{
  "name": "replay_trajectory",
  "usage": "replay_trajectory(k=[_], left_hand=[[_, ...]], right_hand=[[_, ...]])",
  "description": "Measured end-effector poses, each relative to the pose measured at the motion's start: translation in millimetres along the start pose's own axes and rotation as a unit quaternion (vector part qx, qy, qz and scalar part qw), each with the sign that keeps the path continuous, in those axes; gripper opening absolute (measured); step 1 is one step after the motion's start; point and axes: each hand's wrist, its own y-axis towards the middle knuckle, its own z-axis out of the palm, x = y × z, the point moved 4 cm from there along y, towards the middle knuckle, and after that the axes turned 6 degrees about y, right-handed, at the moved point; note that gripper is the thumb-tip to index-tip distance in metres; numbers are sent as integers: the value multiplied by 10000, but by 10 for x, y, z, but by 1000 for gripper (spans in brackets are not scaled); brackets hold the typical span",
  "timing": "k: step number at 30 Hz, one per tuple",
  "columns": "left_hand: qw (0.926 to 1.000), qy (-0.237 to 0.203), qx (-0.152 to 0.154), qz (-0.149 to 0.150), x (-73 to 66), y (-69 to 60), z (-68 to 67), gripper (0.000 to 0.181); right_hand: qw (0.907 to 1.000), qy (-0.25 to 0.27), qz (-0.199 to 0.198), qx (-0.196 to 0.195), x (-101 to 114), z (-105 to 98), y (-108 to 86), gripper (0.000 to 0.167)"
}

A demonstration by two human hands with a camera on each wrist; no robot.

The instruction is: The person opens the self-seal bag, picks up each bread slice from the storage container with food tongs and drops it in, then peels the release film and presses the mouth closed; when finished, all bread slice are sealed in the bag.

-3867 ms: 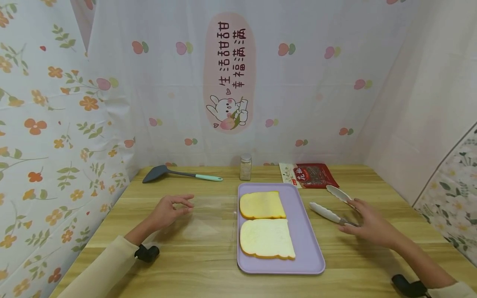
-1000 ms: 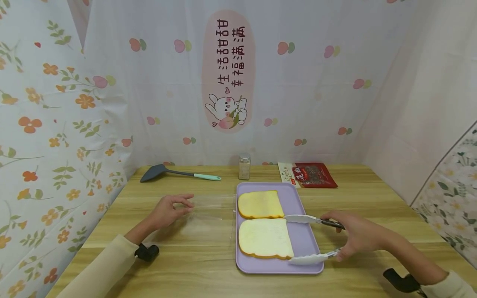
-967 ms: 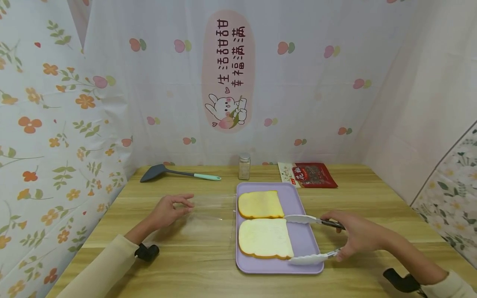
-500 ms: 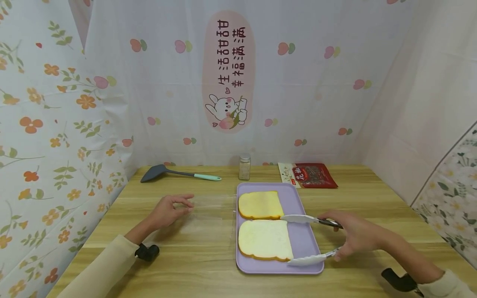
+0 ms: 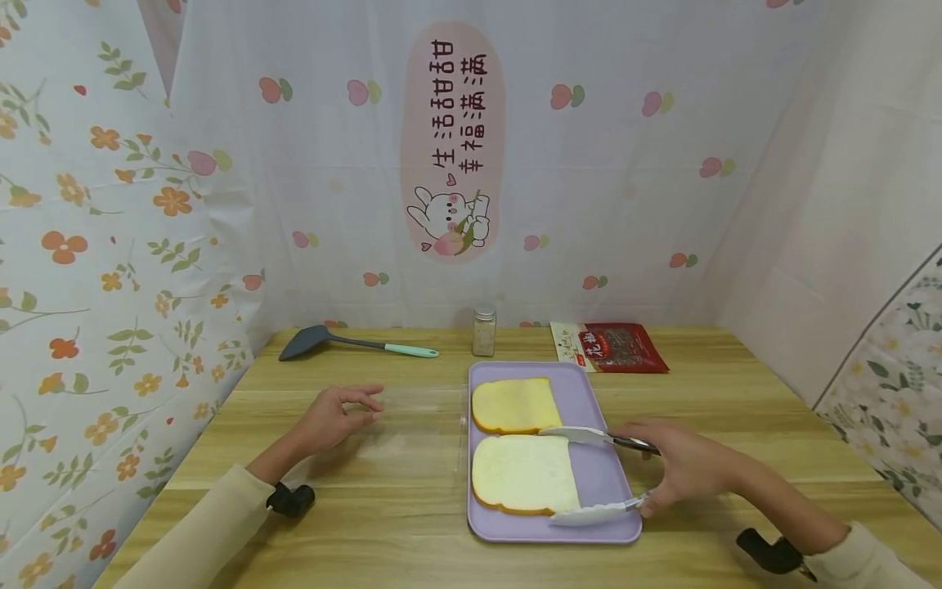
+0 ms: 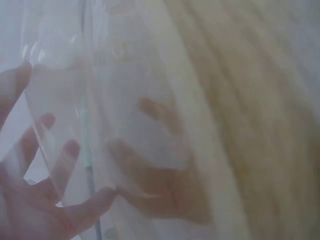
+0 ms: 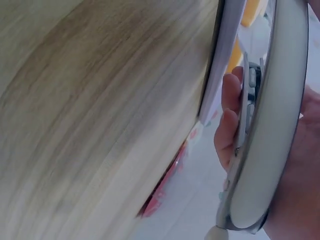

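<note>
Two slices of bread lie on a lilac tray, the yellower slice behind the whiter slice. My right hand holds a pair of tongs with white tips. The tongs' arms are spread, one tip along the far edge of the whiter slice, the other at its near right corner. My left hand lies with loosely extended fingers at the left side of a clear plastic container. In the left wrist view, its fingers spread against the clear plastic, which reflects them.
Along the back of the wooden table are a dark turner with a mint handle, a small seasoning jar and a red spice packet. A printed curtain hangs behind. The clear container sits directly left of the tray.
My right hand has taken the tongs from the table's right side to the tray. Their spread arms have since slid left along the whiter slice. My left hand has stayed put.
</note>
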Motion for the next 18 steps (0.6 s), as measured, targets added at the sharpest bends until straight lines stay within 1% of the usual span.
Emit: replay_trajectory(k=[5,9,15,18], left_hand=[[10000,-52,2,37,17,-1,7,8],[9999,-107,29,26,14,-7,1,8],[10000,-87,19,-8,5,-11,-6,8],[9999,-105,42,-28,5,-8,-4,9]], right_hand=[[9999,-26,76,-75,-6,-12,13,89],[9998,124,134,-67,-23,-26,19,88],[9995,286,115,-71,-56,-37,19,78],[9992,379,40,-81,-70,-35,17,74]])
